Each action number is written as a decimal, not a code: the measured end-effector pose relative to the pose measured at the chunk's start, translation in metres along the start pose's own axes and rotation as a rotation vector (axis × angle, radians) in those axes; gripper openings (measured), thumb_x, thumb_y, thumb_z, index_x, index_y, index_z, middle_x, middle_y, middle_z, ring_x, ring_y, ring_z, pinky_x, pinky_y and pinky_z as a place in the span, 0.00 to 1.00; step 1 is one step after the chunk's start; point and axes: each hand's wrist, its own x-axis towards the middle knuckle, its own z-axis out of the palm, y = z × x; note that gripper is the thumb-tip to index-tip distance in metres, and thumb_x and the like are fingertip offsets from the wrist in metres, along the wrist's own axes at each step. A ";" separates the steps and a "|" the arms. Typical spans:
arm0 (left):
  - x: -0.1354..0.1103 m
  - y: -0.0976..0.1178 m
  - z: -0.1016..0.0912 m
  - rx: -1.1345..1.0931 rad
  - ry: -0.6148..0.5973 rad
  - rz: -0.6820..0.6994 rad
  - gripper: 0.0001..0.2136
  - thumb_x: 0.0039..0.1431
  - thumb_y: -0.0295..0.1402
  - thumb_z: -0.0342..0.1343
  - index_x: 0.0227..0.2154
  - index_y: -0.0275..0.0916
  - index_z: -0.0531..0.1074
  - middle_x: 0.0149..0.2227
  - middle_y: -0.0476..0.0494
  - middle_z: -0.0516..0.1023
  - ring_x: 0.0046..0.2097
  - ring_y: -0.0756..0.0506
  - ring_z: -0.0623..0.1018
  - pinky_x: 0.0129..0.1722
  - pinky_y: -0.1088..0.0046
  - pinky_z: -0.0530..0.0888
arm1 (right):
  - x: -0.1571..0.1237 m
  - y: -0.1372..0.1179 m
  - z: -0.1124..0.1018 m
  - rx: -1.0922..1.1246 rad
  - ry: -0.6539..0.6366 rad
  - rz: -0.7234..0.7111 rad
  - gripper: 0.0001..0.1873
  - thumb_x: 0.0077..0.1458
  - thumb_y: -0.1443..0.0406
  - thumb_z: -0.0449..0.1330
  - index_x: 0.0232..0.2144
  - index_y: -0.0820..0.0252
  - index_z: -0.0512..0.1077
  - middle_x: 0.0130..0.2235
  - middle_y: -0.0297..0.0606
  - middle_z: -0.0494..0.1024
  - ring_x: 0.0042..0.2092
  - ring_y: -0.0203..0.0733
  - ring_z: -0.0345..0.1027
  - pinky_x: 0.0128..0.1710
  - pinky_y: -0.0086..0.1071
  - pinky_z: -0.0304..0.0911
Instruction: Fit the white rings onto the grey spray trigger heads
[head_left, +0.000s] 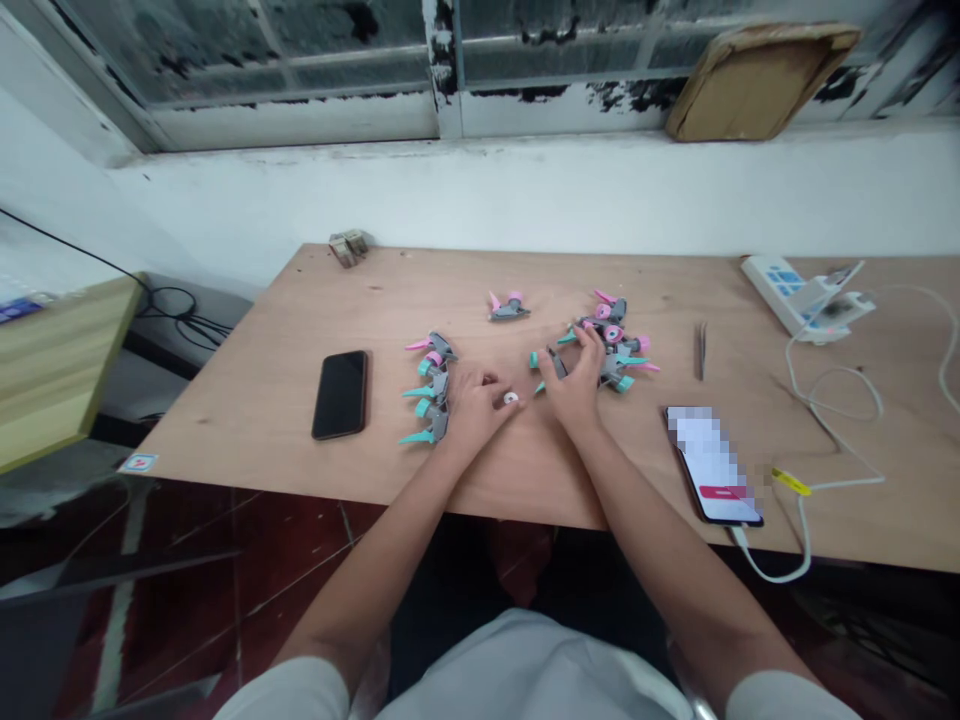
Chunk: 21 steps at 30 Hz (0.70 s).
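Observation:
My left hand rests on the wooden table with its fingers curled, and a small white ring-shaped part sits at its fingertips. Just left of it lie several grey spray nozzles with teal and pink tips. My right hand has its fingers spread and reaches onto a pile of the same nozzles. A grey and teal nozzle lies under its thumb and forefinger. One more nozzle lies alone further back.
A black phone lies face down at the left. A lit phone on a white cable lies at the right, beside tweezers and a power strip. A small metal object sits at the back edge.

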 end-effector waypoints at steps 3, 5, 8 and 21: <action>-0.001 -0.001 -0.002 0.037 0.017 -0.024 0.08 0.58 0.39 0.71 0.38 0.43 0.85 0.43 0.40 0.79 0.47 0.40 0.78 0.52 0.60 0.75 | 0.017 -0.008 0.004 -0.134 -0.105 -0.131 0.29 0.62 0.53 0.60 0.62 0.56 0.66 0.69 0.55 0.61 0.73 0.62 0.50 0.71 0.64 0.48; 0.000 0.003 -0.001 0.051 0.046 -0.033 0.08 0.56 0.38 0.72 0.36 0.42 0.84 0.41 0.41 0.80 0.46 0.40 0.78 0.51 0.60 0.74 | 0.037 -0.013 0.018 -0.222 -0.301 -0.214 0.25 0.64 0.58 0.58 0.62 0.58 0.69 0.69 0.56 0.63 0.72 0.61 0.52 0.71 0.61 0.49; 0.001 0.007 0.001 -0.023 0.056 -0.029 0.06 0.59 0.38 0.70 0.34 0.42 0.83 0.35 0.44 0.82 0.42 0.42 0.79 0.48 0.63 0.74 | 0.074 -0.014 0.052 -0.392 -0.498 -0.196 0.31 0.63 0.64 0.58 0.66 0.61 0.66 0.72 0.60 0.58 0.72 0.69 0.52 0.68 0.65 0.51; 0.016 -0.003 0.013 -0.696 0.319 -0.201 0.18 0.64 0.42 0.65 0.51 0.38 0.81 0.44 0.38 0.87 0.43 0.42 0.86 0.49 0.59 0.82 | 0.105 -0.013 0.071 -0.673 -0.795 -0.369 0.27 0.59 0.74 0.55 0.61 0.70 0.67 0.58 0.63 0.76 0.55 0.64 0.73 0.54 0.51 0.68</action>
